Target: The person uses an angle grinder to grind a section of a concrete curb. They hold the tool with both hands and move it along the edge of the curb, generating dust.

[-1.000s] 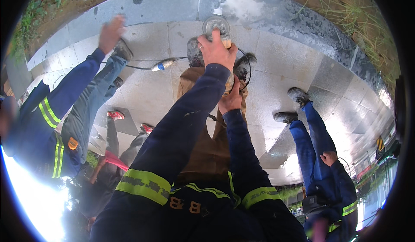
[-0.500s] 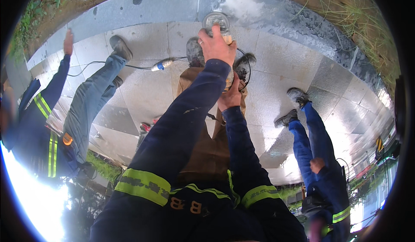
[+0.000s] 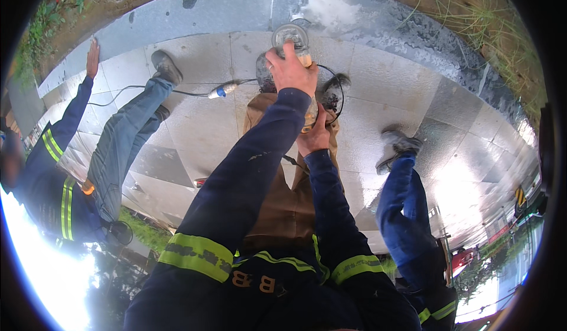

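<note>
Both of my hands are wrapped around a dusty angle grinder [image 3: 305,59] with a round guard or disc at its far end. My left hand [image 3: 293,72] grips it from above, just behind the round end, fingers curled over the front. Lower down, my right hand [image 3: 315,137] holds the rear of its body. The round end sits over the paving close to the grey stone kerb [image 3: 230,7]; whether it touches the surface is hard to tell. A black cable [image 3: 342,97] loops beside the grinder. My dusty shoe [image 3: 266,71] shows partly behind my left hand.
A blue-and-white plug connector [image 3: 222,90] lies on the wet paving tiles [image 3: 201,124] to the left, its cord running further left. One person [image 3: 121,142] stands at the left with a hand [image 3: 93,59] stretched out toward the kerb. Another person [image 3: 404,213] is at the right. Grass borders the kerb.
My hands have drawn the grinder's round end slightly nearer and to the left. The person at the right has moved, one foot blurred. The left person's body has shifted slightly.
</note>
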`<state>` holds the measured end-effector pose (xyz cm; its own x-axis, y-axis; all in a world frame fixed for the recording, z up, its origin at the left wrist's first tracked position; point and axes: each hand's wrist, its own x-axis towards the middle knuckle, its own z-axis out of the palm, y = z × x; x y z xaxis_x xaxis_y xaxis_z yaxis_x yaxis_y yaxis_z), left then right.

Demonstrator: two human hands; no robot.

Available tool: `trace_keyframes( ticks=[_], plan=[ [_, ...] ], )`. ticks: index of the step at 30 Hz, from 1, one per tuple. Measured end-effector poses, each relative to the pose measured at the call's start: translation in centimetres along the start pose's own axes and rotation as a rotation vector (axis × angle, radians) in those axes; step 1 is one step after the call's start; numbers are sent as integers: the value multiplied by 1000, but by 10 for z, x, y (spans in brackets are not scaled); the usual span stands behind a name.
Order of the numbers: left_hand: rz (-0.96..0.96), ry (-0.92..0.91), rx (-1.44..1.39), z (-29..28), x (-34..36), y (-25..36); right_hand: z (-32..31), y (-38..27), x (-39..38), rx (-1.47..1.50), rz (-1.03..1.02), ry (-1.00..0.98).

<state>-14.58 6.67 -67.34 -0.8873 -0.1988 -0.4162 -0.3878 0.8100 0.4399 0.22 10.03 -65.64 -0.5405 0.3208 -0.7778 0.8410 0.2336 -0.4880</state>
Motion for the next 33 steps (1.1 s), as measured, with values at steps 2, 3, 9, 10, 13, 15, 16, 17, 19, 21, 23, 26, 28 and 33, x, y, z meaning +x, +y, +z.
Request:
trace_keyframes(
  ticks=[2,3,9,10,13,15,16,17,19,21,23,26,28,33],
  plan=[
    [63,25,-44,0,2,0,1,-1,0,26,-70,54],
    [49,-11,-52,0,2,0,1,-2,1,33,-46,64],
    [56,30,-23,-3,8,-2,6,-7,2,30,-74,43],
    [57,19,-19,-3,6,-2,6,-7,0,14,-49,49],
    [69,33,-14,-1,2,-1,2,-6,-2,5,-64,59],
    [47,-5,-24,2,3,2,1,-6,0,-7,-43,77],
    [64,19,-27,2,5,2,2,-6,1,-4,-52,74],
    [71,21,-33,3,7,3,2,-6,3,-7,-25,64],
    [79,32,-29,1,9,1,5,-6,4,4,-20,49],
    [81,62,-11,-2,9,-2,7,-6,3,30,-67,37],
    [56,33,-18,-4,4,-5,6,-3,-2,-15,-52,27],
    [45,2,-34,-2,-1,-4,3,-1,-5,-39,-60,55],
    [71,15,-36,1,1,-3,3,-2,-3,-14,-72,71],
    [101,95,-13,-2,10,-6,6,-9,2,35,-78,23]
  ],
)
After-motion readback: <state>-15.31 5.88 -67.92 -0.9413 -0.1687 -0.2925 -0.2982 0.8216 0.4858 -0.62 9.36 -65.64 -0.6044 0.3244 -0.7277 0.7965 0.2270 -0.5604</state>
